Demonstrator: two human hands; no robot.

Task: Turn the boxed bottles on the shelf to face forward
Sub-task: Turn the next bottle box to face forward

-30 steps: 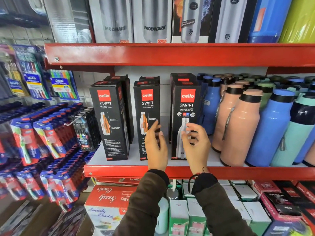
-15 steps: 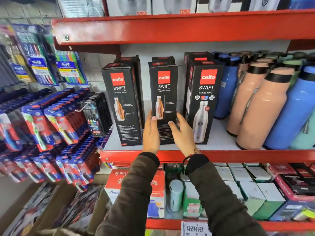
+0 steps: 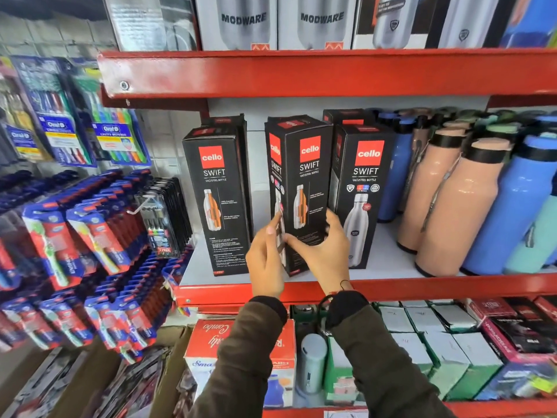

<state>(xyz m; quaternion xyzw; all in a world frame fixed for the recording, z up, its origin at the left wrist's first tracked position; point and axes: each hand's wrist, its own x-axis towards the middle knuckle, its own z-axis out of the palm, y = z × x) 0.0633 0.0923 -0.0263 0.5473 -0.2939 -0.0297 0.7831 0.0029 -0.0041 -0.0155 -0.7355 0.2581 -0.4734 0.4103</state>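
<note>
Mid-turn on the middle Cello Swift box (image 3: 301,188), front row of the red shelf (image 3: 422,286), between the left Cello Swift box (image 3: 215,200) and the right Cello Swift box (image 3: 363,194). It sits angled, one corner toward me, two faces showing. My left hand (image 3: 266,260) presses fingertips on its left face; my right hand (image 3: 324,251) wraps its lower right side. Both are gripping it. Next, I'd say: twist until the silver-bottle face is square to the shelf edge, without knocking its neighbours.
</note>
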